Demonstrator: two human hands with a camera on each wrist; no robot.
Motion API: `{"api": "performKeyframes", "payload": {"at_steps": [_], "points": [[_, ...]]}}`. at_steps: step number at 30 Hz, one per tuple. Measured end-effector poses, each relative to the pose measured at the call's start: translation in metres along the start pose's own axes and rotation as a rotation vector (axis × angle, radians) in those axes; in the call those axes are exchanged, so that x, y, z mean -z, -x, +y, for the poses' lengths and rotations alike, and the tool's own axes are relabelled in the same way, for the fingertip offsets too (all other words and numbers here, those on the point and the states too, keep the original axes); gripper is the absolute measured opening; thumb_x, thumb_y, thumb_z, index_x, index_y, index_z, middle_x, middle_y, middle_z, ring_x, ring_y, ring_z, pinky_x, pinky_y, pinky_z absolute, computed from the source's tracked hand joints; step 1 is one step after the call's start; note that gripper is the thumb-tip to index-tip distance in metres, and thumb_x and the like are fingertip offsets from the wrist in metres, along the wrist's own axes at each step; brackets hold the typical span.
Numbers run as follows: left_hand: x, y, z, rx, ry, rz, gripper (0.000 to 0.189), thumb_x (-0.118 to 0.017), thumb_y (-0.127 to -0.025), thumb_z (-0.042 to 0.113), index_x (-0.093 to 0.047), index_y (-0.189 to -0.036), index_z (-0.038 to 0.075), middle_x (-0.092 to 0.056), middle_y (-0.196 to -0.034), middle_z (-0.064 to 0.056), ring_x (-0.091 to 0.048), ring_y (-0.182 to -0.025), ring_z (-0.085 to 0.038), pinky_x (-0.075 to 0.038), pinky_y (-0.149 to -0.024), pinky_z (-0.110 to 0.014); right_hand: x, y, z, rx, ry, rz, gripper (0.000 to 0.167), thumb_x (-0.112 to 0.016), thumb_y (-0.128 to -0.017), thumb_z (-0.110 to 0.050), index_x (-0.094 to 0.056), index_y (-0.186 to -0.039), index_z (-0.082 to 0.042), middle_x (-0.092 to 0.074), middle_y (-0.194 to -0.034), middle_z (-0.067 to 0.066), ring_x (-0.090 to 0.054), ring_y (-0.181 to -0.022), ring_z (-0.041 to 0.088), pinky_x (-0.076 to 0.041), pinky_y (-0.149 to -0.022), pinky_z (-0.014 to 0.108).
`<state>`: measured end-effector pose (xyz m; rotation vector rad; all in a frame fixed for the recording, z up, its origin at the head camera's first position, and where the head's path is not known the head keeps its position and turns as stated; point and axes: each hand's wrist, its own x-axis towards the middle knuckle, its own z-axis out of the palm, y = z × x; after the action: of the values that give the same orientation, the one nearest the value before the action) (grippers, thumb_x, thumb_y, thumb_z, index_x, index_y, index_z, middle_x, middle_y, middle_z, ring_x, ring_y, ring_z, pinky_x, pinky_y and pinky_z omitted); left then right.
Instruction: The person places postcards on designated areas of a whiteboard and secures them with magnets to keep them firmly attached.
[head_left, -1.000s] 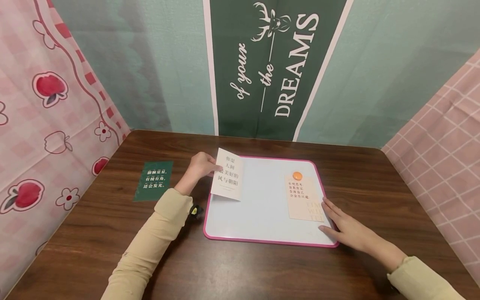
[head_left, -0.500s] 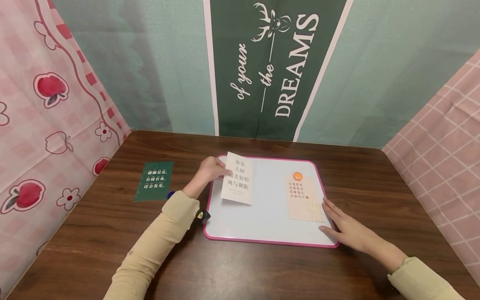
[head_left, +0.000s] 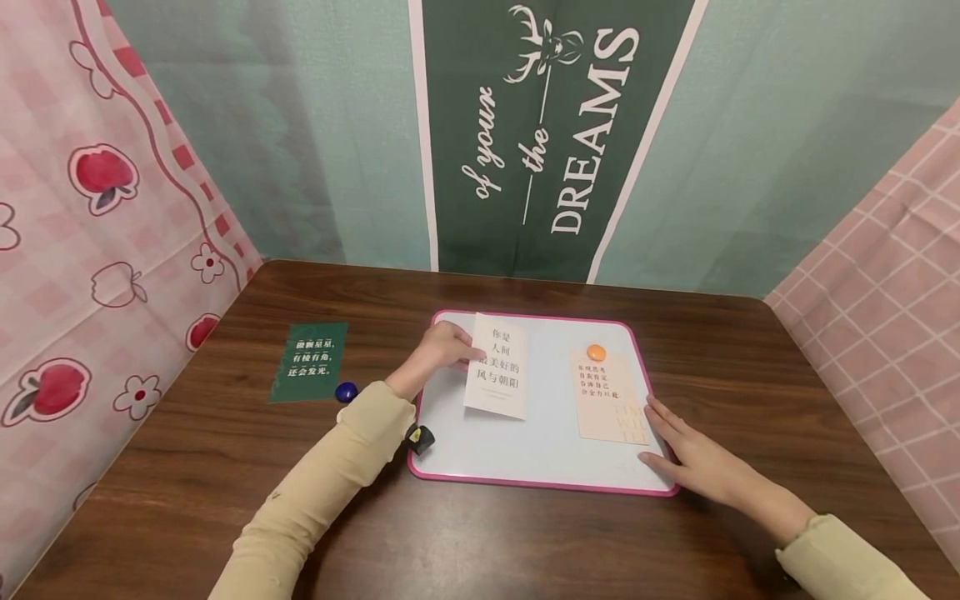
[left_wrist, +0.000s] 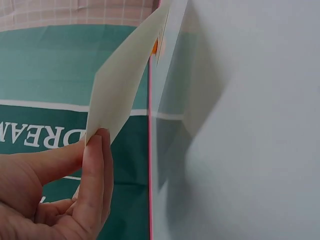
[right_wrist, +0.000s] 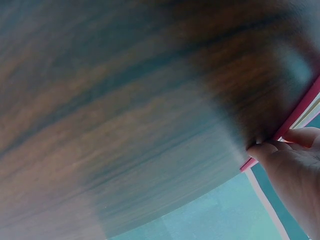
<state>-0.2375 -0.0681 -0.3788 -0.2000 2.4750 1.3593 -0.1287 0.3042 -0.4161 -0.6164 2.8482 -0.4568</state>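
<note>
My left hand (head_left: 444, 348) pinches the left edge of a white card (head_left: 498, 375) with dark printed characters, between thumb and fingertips. Seen from the left wrist, the card (left_wrist: 117, 80) slants over the pink-rimmed whiteboard (head_left: 540, 462) and casts a shadow on it. On the board's right part lies a cream card (head_left: 600, 408) under a round orange magnet (head_left: 596, 352). My right hand (head_left: 701, 458) rests at the board's right edge with fingers fairly straight, thumb lying on the board. In the right wrist view, fingertips (right_wrist: 261, 151) touch the pink rim.
A green card (head_left: 309, 362) with white characters lies on the wooden table (head_left: 480, 542) to the left. A round blue magnet (head_left: 346, 392) is by its lower right corner. Fabric curtains stand behind and on both sides of the table.
My left hand has carried the white card rightward and slightly nearer, from the board's left edge to over its left half. The blue magnet has come into sight. My right hand has stayed put.
</note>
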Motion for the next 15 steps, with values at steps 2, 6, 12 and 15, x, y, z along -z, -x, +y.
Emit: {"api": "performKeyframes", "payload": {"at_steps": [2,6,12,15], "points": [[-0.004,0.0,0.001,-0.013,-0.016,-0.013,0.03,-0.075,-0.074,0.014,-0.062,-0.094,-0.005,-0.063,-0.084,-0.014,-0.063,-0.06,-0.015,-0.051,-0.06,-0.022,0.0,0.0,0.0,0.002,0.0,0.003,0.081,-0.053,-0.086,-0.051,-0.027,-0.14,0.003,-0.019,-0.148,0.02,-0.03,-0.128,0.042,-0.033,-0.095,0.056],[-0.011,0.0,0.003,-0.023,-0.051,-0.029,0.029,-0.075,-0.075,0.015,-0.063,-0.092,-0.004,-0.063,-0.08,-0.012,-0.062,-0.059,-0.014,-0.05,-0.061,-0.023,-0.001,0.001,0.0,0.004,-0.001,0.003,0.081,-0.053,-0.086,-0.051,-0.027,-0.14,0.003,-0.02,-0.148,0.02,-0.03,-0.127,0.042,-0.033,-0.095,0.056],[-0.02,-0.002,0.006,-0.026,-0.103,-0.039,0.028,-0.076,-0.074,0.018,-0.064,-0.091,-0.002,-0.062,-0.075,-0.009,-0.058,-0.059,-0.014,-0.043,-0.059,-0.021,-0.001,0.001,0.0,0.007,0.002,0.006,0.081,-0.053,-0.086,-0.051,-0.028,-0.14,0.003,-0.02,-0.147,0.02,-0.031,-0.127,0.042,-0.034,-0.095,0.056],[-0.025,-0.001,0.007,-0.034,-0.105,-0.048,0.027,-0.076,-0.074,0.017,-0.064,-0.089,-0.002,-0.062,-0.074,-0.008,-0.057,-0.058,-0.013,-0.042,-0.057,-0.02,-0.001,0.001,0.0,0.009,0.002,0.007,0.081,-0.053,-0.086,-0.051,-0.028,-0.14,0.004,-0.02,-0.147,0.02,-0.031,-0.127,0.042,-0.034,-0.095,0.056]]}}
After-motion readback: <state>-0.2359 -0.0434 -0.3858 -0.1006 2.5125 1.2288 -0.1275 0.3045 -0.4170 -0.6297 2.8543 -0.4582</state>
